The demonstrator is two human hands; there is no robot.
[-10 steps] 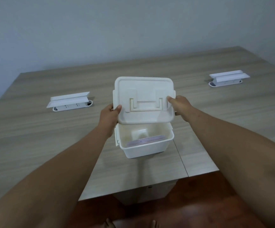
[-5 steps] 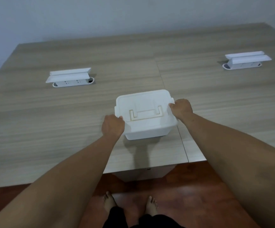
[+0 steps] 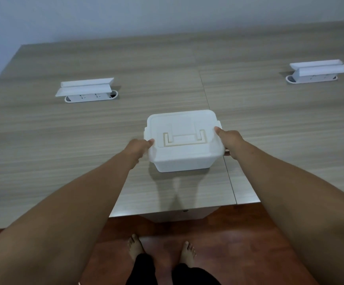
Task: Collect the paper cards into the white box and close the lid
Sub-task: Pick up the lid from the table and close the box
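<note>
The white box (image 3: 182, 161) stands on the wooden table (image 3: 64, 140) just in front of me, with its lid (image 3: 182, 128) lying flat on top and the folding handle down. My left hand (image 3: 139, 148) grips the lid's left edge, thumb on top. On the opposite side, my right hand (image 3: 229, 139) holds the lid's right edge, thumb on the lid. The paper cards are hidden inside the box; none show on the table.
Two white pop-up socket units stand open on the table, one at the back left (image 3: 86, 90) and one at the back right (image 3: 317, 74). The table's front edge (image 3: 183, 210) is close below the box; my bare feet stand on the red-brown floor.
One second ago I held the lid raised over the open box with cards visible inside. It has come down onto the box and now sits flat, both hands still at its sides.
</note>
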